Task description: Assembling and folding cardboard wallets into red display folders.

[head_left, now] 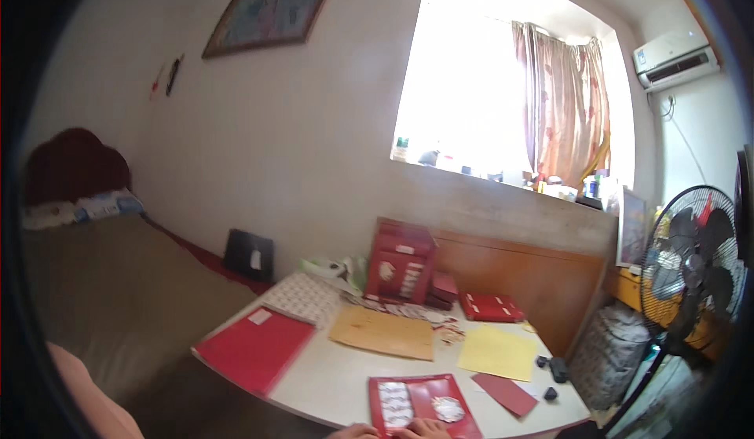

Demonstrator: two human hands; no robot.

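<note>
At the bottom edge, my left hand (357, 431) shows only in part, by the near left corner of a glossy red folder-like sheet (424, 392). My right hand (424, 429) lies over that sheet's near edge, close to the left one. The fingers of both look bent and bunched; what they hold, if anything, is cut off by the frame. On the red sheet are a white patterned strip (395, 404) and a roundish white piece (448, 409). To the right lie a dark red card (506, 393) and a yellow sheet (498, 353).
A tan envelope (382, 334), a large red folder (255, 349) and a patterned white sheet (301, 298) cover the white table (322, 396). Red boxes (399, 262) stand at the back. Small black objects (558, 370) lie near the right edge, beside a standing fan (691, 258).
</note>
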